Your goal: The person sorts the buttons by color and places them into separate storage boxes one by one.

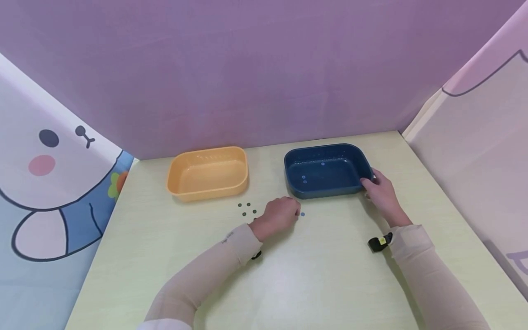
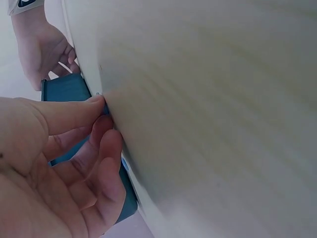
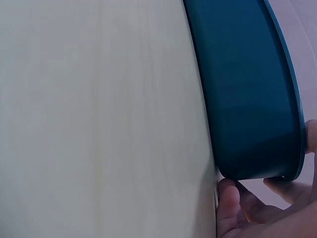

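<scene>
My left hand (image 1: 281, 214) is low over the table in front of the dark blue tray. In the left wrist view, its thumb and index finger pinch a small blue disc (image 2: 105, 107), mostly covered by the fingertips. Another small blue disc (image 1: 303, 214) lies on the table just right of that hand. The dark blue tray (image 1: 330, 190) has several small blue discs on its floor. At the tray's front right corner, my right hand (image 1: 382, 195) grips the rim, thumb over the inside and fingers outside. The right wrist view shows its fingers against the tray's end wall (image 3: 257, 144).
A yellow-orange tray (image 1: 208, 192) stands left of the blue one. Several small dark green discs (image 1: 244, 214) lie on the table between it and my left forearm. A purple cloth wall (image 1: 247, 78) rises behind the table, with printed cloth on both sides.
</scene>
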Demonstrator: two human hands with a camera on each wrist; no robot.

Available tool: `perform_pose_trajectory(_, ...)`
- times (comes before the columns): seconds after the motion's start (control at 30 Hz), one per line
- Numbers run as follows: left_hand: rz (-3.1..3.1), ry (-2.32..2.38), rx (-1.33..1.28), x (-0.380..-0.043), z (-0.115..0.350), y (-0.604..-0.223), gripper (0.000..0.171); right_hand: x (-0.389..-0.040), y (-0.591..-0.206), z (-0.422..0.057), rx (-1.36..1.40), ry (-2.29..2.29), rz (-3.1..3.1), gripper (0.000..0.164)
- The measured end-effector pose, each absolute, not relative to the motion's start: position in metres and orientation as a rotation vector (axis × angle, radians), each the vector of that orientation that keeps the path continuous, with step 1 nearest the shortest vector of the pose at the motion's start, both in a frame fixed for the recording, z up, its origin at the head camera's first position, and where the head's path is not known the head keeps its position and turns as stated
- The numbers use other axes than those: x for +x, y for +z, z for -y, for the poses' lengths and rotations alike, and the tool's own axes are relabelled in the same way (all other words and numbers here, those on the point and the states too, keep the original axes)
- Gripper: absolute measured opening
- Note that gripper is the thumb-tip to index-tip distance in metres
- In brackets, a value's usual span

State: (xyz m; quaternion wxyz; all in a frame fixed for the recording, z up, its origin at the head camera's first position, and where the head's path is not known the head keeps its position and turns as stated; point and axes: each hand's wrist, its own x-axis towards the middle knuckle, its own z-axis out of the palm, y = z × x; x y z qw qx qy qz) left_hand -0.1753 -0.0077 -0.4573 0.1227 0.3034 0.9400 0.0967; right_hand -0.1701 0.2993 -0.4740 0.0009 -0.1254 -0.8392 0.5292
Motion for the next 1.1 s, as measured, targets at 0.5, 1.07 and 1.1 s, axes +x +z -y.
perform_pose_trajectory(0.5, -2.75, 0.212, 0.95, -0.1752, 0.0058, -0.4638, 0.014, -0.1711, -0.4751, -0.2997, -0.396, 1.65, 2.637, 0.062)
perform_pose_trajectory(1.07, -2.765, 0.237, 0.981, -0.1733, 0.0067, -0.4571, 0.015, -0.1713, -0.4764, -0.2994, -0.398, 1.648, 2.629, 0.062)
perform_pose_trajectory(1.1, -2.766, 0.246, 0.978, -0.1736, 0.007, -0.4563, 0.016, -0.1711, -0.4761, -0.2993, -0.4, 1.648, 2.629, 0.062)
